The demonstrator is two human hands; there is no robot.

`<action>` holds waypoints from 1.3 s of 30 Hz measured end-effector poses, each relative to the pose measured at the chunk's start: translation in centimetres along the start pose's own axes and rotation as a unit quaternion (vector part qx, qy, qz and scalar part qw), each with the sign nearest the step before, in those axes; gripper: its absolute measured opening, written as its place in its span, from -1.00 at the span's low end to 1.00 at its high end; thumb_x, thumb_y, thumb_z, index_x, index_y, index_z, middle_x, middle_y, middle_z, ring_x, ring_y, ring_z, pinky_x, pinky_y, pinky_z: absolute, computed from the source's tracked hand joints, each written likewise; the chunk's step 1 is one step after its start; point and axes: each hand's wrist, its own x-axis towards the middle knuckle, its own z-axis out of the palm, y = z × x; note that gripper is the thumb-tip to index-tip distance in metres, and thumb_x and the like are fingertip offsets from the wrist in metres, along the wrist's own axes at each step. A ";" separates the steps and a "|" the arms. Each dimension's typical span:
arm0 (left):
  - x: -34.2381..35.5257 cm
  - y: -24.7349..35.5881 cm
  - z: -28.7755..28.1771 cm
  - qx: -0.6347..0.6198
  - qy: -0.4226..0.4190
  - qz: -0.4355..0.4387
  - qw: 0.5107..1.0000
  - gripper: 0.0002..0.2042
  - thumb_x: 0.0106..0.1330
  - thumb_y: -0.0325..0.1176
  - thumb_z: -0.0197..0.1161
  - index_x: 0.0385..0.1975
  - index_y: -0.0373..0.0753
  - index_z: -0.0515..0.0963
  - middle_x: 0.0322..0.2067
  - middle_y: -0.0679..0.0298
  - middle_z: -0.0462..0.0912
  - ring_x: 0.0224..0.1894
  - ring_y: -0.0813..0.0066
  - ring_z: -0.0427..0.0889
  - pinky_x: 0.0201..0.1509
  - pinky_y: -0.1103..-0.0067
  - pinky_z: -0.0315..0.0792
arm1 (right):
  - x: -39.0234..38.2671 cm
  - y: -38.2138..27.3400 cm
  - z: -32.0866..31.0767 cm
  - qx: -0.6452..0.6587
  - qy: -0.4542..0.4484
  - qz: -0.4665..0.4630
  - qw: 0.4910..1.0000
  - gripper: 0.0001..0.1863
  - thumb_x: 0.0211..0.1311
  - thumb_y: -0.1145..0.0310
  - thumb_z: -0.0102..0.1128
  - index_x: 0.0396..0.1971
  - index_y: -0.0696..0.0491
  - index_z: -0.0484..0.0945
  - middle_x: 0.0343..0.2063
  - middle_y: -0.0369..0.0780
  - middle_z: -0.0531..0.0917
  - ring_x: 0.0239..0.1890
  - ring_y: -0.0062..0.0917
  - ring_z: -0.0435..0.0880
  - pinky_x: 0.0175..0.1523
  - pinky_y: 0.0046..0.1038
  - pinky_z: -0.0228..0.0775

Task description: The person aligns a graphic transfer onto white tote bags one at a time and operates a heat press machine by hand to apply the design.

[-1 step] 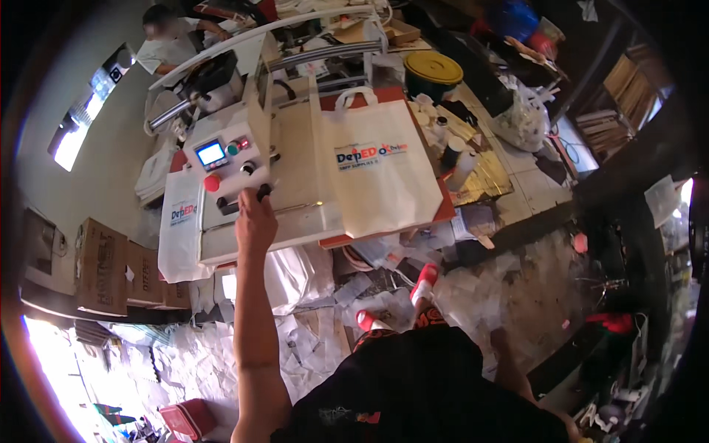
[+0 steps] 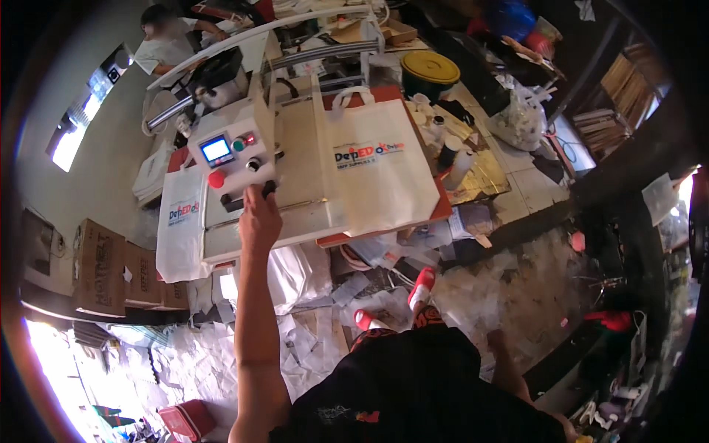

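Observation:
My left hand (image 2: 261, 218) is closed around the black handle (image 2: 233, 200) at the front of a white heat press. Above the handle, its control box (image 2: 244, 176) carries a lit screen, a red knob and a green button. On the right platen lies a white tote bag (image 2: 384, 196), flat, with a red and blue print and its handles pointing away from me. A second printed tote bag (image 2: 179, 244) hangs over the left platen's edge, partly hidden by the press head. My right hand (image 2: 498, 341) hangs low beside my body, dark, its fingers not clear.
Bottles and jars (image 2: 449, 151) and a yellow-lidded bucket (image 2: 430, 68) stand right of the press. Cardboard boxes (image 2: 102, 266) are at the left. Translucent sheets (image 2: 295, 354) litter the floor. Behind the machine, another person (image 2: 159, 52) is at the far left.
The press head with its control box has shifted slightly to the right, my left hand moving with its handle. The tote bag on the right platen stays in place.

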 end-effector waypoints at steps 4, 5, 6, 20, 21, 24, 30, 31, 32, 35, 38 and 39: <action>0.5 4.6 2.1 -0.049 -0.027 0.036 0.998 -0.76 0.33 -0.36 0.11 -0.09 -0.29 0.31 -0.13 -0.10 0.52 -0.16 -0.24 0.54 -0.19 0.09 0.49 | -3.4 0.0 3.7 -0.211 -0.089 -0.114 0.967 -0.68 -0.27 0.15 0.48 -0.47 -0.02 0.67 -0.45 -0.17 0.69 -0.36 -0.19 0.70 -0.19 -0.14 0.50; 0.6 5.9 2.7 -0.055 -0.056 0.047 0.996 -0.76 0.33 -0.36 0.10 -0.09 -0.29 0.31 -0.12 -0.10 0.52 -0.15 -0.22 0.56 -0.19 0.09 0.49 | -4.4 0.5 4.3 -0.160 -0.038 -0.102 0.981 -0.67 -0.28 0.15 0.49 -0.47 -0.01 0.66 -0.43 -0.16 0.69 -0.34 -0.18 0.70 -0.17 -0.14 0.50; 0.7 7.5 3.6 -0.063 -0.085 0.059 0.993 -0.76 0.34 -0.36 0.10 -0.08 -0.29 0.30 -0.11 -0.10 0.52 -0.14 -0.21 0.57 -0.18 0.09 0.50 | -5.8 1.4 4.9 -0.109 0.014 -0.086 0.990 -0.66 -0.29 0.14 0.49 -0.47 -0.01 0.66 -0.41 -0.14 0.69 -0.32 -0.18 0.69 -0.16 -0.14 0.50; 2.0 20.3 10.1 0.016 -0.226 0.040 0.973 -0.55 0.23 -0.33 0.05 0.08 -0.38 0.19 0.11 -0.17 0.40 0.06 -0.20 0.55 0.10 0.15 0.50 | -25.0 2.1 12.2 0.658 -0.159 0.396 0.620 -0.62 0.29 0.12 0.09 0.05 -0.05 0.46 -0.24 -0.18 0.57 -0.34 -0.19 0.65 -0.37 -0.15 0.55; 2.1 22.5 9.8 0.004 -0.251 0.043 0.967 -0.50 0.24 -0.32 0.05 0.14 -0.41 0.18 0.13 -0.19 0.38 0.13 -0.21 0.48 0.13 0.15 0.48 | -26.4 1.4 11.4 0.664 -0.156 0.397 0.614 -0.62 0.29 0.12 0.09 0.05 -0.05 0.46 -0.24 -0.18 0.57 -0.34 -0.19 0.65 -0.37 -0.15 0.55; 1.1 20.8 9.0 0.006 -0.258 0.068 0.964 -0.44 0.24 -0.31 0.06 0.21 -0.44 0.19 0.19 -0.20 0.33 0.23 -0.20 0.39 0.17 0.17 0.47 | -28.2 -0.7 8.5 0.599 -0.237 0.396 0.654 -0.88 0.12 0.35 0.13 -0.32 -0.03 0.56 -0.51 -0.17 0.56 -0.45 -0.33 0.59 -0.41 -0.07 0.45; -12.5 17.8 8.8 -0.011 -0.047 0.388 0.920 -0.48 0.21 -0.27 0.12 0.21 -0.24 0.41 0.28 -0.16 0.30 -0.32 0.06 0.70 -0.36 0.19 0.59 | -25.9 -3.7 11.4 0.431 -0.215 0.312 0.819 -0.80 0.09 0.25 0.23 -0.33 0.02 0.63 -0.41 -0.11 0.66 -0.41 -0.23 0.70 -0.39 -0.18 0.56; -16.2 17.7 8.0 -0.170 -0.134 0.352 0.911 -0.53 0.20 -0.28 0.13 0.14 -0.26 0.45 0.12 -0.14 0.47 -0.31 0.01 0.68 -0.34 0.18 0.57 | -24.3 -1.6 13.2 0.249 -0.204 0.150 0.935 -0.82 0.01 0.26 0.25 -0.41 0.02 0.65 -0.43 -0.10 0.68 -0.41 -0.22 0.71 -0.38 -0.18 0.56; -20.5 14.5 5.2 -0.092 -0.186 0.340 0.917 -0.59 0.20 -0.31 0.12 0.06 -0.29 0.47 -0.06 -0.10 0.57 -0.29 0.00 0.68 -0.28 0.20 0.57 | -21.2 -1.7 14.7 0.003 -0.173 -0.040 0.984 -0.84 -0.07 0.28 0.27 -0.50 0.02 0.66 -0.46 -0.10 0.69 -0.41 -0.21 0.72 -0.37 -0.18 0.56; -34.4 1.1 2.1 -0.202 -0.386 0.129 0.891 -0.60 0.23 -0.35 0.07 0.08 -0.27 0.47 -0.07 -0.13 0.59 -0.06 -0.13 0.60 0.05 0.15 0.48 | -14.5 -9.6 11.6 -0.070 0.141 -0.206 0.966 -0.88 -0.07 0.32 0.23 -0.56 0.01 0.68 -0.48 -0.13 0.72 -0.39 -0.32 0.74 -0.35 -0.21 0.53; -51.5 -18.2 -2.7 -0.129 -0.414 0.021 0.901 -0.68 0.11 -0.33 0.13 -0.15 -0.25 0.62 -0.29 -0.09 0.66 -0.13 -0.09 0.62 -0.01 0.14 0.49 | -7.5 -19.5 4.3 -0.072 0.232 -0.253 0.936 -0.91 -0.07 0.31 0.15 -0.63 -0.02 0.56 -0.55 -0.22 0.62 -0.45 -0.35 0.63 -0.26 -0.26 0.48; -59.4 -28.2 -6.9 0.057 -0.467 0.138 0.872 -0.83 0.01 -0.32 0.19 -0.46 -0.18 0.69 -0.34 0.06 0.69 -0.22 0.07 0.65 -0.09 0.23 0.52 | -5.3 -27.0 1.0 -0.007 0.370 -0.308 0.876 -0.91 -0.04 0.31 0.12 -0.62 -0.02 0.53 -0.53 -0.23 0.61 -0.42 -0.35 0.62 -0.25 -0.27 0.49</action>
